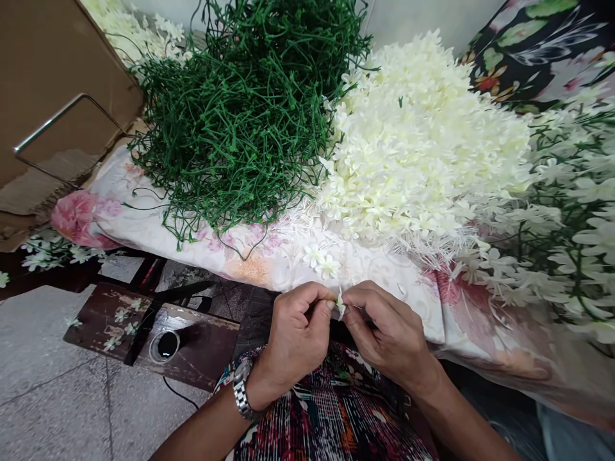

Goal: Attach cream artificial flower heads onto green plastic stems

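My left hand (300, 326), with a metal watch on its wrist, and my right hand (387, 326) meet at the table's front edge. Between their pinched fingertips is a small white flower (341, 303); a bit of green shows at the left fingertips. Just beyond my hands, a few loose white blossoms (323, 261) lie on the floral cloth (288, 272). Behind them rises a large heap of green plastic stems (240, 121). To its right is a big pile of cream-white blossoms (427, 141).
Assembled white flower sprays (586, 237) cover the right side. A cardboard box (52, 83) with a metal wire handle stands at the left. Below it, a dark wooden bench (202, 339) holds a small cup of dark liquid (166, 346) and stray blossoms.
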{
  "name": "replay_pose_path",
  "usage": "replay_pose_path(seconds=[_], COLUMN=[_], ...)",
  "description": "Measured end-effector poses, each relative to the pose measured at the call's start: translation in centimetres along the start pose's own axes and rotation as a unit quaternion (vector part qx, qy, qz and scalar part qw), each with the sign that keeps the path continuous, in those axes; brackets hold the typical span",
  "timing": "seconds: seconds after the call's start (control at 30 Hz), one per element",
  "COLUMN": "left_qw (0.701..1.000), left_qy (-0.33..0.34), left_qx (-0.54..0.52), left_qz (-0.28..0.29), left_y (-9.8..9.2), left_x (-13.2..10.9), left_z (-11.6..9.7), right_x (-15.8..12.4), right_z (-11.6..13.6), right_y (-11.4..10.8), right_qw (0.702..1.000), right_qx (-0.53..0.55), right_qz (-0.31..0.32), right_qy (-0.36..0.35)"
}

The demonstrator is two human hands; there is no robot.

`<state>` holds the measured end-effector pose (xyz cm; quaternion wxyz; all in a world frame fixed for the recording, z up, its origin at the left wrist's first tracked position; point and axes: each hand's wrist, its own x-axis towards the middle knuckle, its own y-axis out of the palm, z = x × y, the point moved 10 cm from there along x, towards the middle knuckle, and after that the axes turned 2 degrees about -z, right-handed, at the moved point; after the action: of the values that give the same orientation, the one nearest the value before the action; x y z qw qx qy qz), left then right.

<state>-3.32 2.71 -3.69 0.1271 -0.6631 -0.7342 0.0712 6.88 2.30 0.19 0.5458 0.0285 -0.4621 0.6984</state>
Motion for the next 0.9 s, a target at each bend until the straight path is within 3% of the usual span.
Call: replay_pose_path(seconds=[0.53, 0.73, 0.9], left_qw=[1.0, 0.975, 0.939], left_qy=[-0.013, -0.123, -0.121], left_qx=[-0.002, -0.182, -0.314], left_qz=[-0.012, 0.006, -0.069], left_y=[0.0, 0.1, -1.5], left_x=[0.0, -0.2, -0.7], left_z=[0.5, 2.6, 3.0], right_x=[-0.1, 0.3, -0.2], right_z=[0.0, -0.5, 0.3], right_y=[0.2, -0.5, -3.0], right_qw=[1.0, 0.999, 0.998], right_qx=[-0.006, 0.036, 0.042], right_qz=[-0.004, 0.001, -0.005], right_qy=[-0.01, 0.034, 0.054])
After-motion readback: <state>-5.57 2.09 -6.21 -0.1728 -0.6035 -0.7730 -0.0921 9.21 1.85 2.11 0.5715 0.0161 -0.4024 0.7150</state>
